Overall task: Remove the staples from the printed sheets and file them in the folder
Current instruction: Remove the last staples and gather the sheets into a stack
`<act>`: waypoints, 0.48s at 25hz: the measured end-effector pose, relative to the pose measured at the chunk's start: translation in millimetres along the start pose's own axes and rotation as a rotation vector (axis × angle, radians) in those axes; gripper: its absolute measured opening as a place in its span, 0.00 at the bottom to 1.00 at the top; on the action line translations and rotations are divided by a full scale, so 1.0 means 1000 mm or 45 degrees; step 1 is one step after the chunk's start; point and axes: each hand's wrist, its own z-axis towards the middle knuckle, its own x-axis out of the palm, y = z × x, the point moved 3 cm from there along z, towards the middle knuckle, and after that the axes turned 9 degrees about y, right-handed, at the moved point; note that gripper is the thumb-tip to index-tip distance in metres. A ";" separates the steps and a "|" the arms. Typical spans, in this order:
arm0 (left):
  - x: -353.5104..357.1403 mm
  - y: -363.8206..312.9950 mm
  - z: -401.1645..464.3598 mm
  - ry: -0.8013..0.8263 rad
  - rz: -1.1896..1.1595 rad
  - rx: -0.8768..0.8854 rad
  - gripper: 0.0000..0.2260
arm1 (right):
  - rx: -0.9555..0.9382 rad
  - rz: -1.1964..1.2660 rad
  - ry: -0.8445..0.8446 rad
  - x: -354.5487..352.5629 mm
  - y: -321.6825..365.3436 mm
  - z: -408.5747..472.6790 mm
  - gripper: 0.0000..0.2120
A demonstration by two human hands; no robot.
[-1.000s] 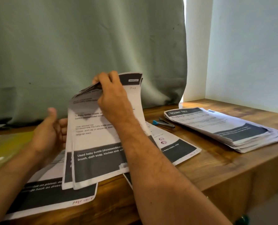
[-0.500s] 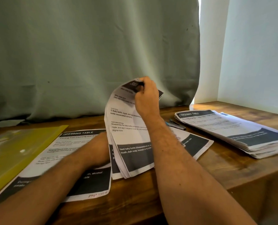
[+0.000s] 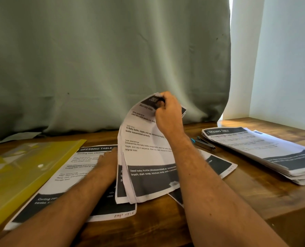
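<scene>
While the right hand (image 3: 167,113) pinches the top corner of a sheaf (image 3: 148,157) of printed sheets at frame centre, the sheaf stands nearly upright with its lower edge on the wooden table (image 3: 246,196) — its pages fan apart along the left side. Flat beside it lies the left hand (image 3: 107,163), fingers straight, pressing a loose sheet (image 3: 84,168) headed "DRESSING TABLE" (handwriting marks its bottom edge). At the left edge of the frame a yellow folder (image 3: 20,175) lies just beside that sheet. Right of the right forearm sits a staple remover (image 3: 203,144) — blue-tipped, near a thick stack (image 3: 265,150) of sheets at the right. A green curtain (image 3: 103,59) hangs behind.
</scene>
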 end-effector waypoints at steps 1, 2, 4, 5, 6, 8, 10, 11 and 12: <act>0.018 0.043 0.039 -0.003 0.014 -0.025 0.17 | -0.012 -0.006 0.013 0.001 0.001 0.000 0.11; 0.026 0.061 0.057 -0.041 -0.008 -0.112 0.16 | -0.027 -0.011 0.029 0.002 0.003 0.000 0.11; 0.008 0.033 0.026 0.007 -0.222 -0.102 0.12 | -0.055 -0.037 0.069 0.005 0.006 -0.001 0.11; -0.010 0.001 -0.008 -0.014 -0.303 -0.042 0.08 | -0.071 -0.051 0.083 0.006 0.007 -0.002 0.11; -0.024 -0.022 -0.031 -0.059 -0.383 0.008 0.05 | -0.085 -0.064 0.089 0.007 0.007 -0.003 0.11; -0.037 -0.037 -0.045 -0.115 -0.552 -0.011 0.11 | -0.096 -0.086 0.108 0.008 0.007 -0.003 0.11; -0.055 -0.048 -0.055 -0.317 -0.620 0.078 0.11 | -0.104 -0.093 0.156 0.010 0.007 -0.004 0.10; -0.062 -0.047 -0.057 -0.427 -0.695 0.115 0.07 | -0.118 -0.097 0.191 0.013 0.006 -0.004 0.10; -0.069 -0.043 -0.056 -0.500 -0.835 0.138 0.06 | -0.136 -0.111 0.235 0.016 0.007 -0.004 0.09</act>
